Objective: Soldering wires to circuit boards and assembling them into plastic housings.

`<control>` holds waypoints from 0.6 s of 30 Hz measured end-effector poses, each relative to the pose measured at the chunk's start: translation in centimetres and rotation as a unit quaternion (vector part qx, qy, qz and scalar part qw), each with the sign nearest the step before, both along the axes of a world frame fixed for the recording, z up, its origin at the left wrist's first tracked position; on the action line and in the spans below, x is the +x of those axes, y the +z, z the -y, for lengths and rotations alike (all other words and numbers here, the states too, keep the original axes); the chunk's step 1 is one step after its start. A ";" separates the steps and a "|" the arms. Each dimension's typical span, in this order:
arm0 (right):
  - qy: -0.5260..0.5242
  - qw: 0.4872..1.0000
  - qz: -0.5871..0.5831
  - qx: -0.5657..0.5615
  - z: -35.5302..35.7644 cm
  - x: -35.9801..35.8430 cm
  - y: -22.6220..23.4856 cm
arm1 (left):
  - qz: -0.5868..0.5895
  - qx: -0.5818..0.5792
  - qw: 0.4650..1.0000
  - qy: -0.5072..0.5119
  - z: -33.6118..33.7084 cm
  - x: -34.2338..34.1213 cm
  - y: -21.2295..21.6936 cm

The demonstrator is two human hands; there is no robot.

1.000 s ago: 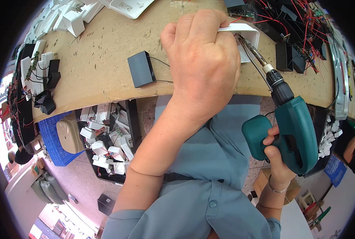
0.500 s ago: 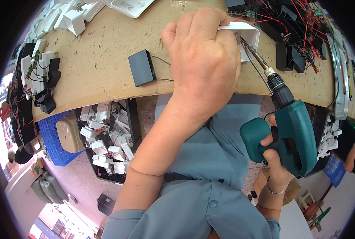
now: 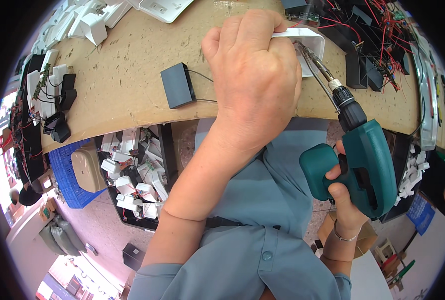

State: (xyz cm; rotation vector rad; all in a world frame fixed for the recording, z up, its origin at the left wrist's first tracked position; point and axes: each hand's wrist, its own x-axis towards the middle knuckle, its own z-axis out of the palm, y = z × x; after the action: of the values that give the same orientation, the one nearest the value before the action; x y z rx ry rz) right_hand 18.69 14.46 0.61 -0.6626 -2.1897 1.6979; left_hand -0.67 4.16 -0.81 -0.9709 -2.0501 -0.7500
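Observation:
My left hand (image 3: 255, 75) is closed on a white plastic housing (image 3: 310, 36), its knuckles upward and its fingertips hidden. A green pistol-shaped soldering gun (image 3: 372, 170) fills my right hand (image 3: 347, 200), with fingers wrapped around its grip. The gun's metal tip reaches into the housing beside my left hand, with a thin feed tube running alongside. What the tip touches there is too small to make out. Left of my left hand lies a black box (image 3: 177, 86) on the worktable (image 3: 127, 75), its two dark leads passing behind my wrist.
Black cases with red wires and circuit boards (image 3: 377, 45) crowd the back right. White housings (image 3: 90, 25) pile up at the far left, above boards with black boxes (image 3: 57, 100). Below the table edge sit a bin of white parts (image 3: 137, 175) and a blue crate (image 3: 72, 175).
The soldering gun and my right hand have shifted slightly up and left, with the tip still inside the housing. My left hand has barely moved.

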 end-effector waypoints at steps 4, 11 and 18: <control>0.018 0.999 0.012 0.030 -0.2 -0.1 0.2 | 0.003 -0.004 1.000 0.000 0.1 0.0 0.0; 0.050 0.992 0.020 0.111 -0.7 -0.1 0.2 | -0.004 -0.005 1.000 0.002 0.0 -0.1 0.0; 0.020 0.999 0.011 0.035 -0.2 0.4 0.1 | 0.009 0.005 1.000 -0.005 -0.1 0.0 0.0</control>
State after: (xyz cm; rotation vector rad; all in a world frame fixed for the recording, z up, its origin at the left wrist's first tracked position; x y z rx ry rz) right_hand 19.05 14.61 0.67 -0.6260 -2.2797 1.6331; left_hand -0.66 4.22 -0.85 -0.9737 -2.0562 -0.7754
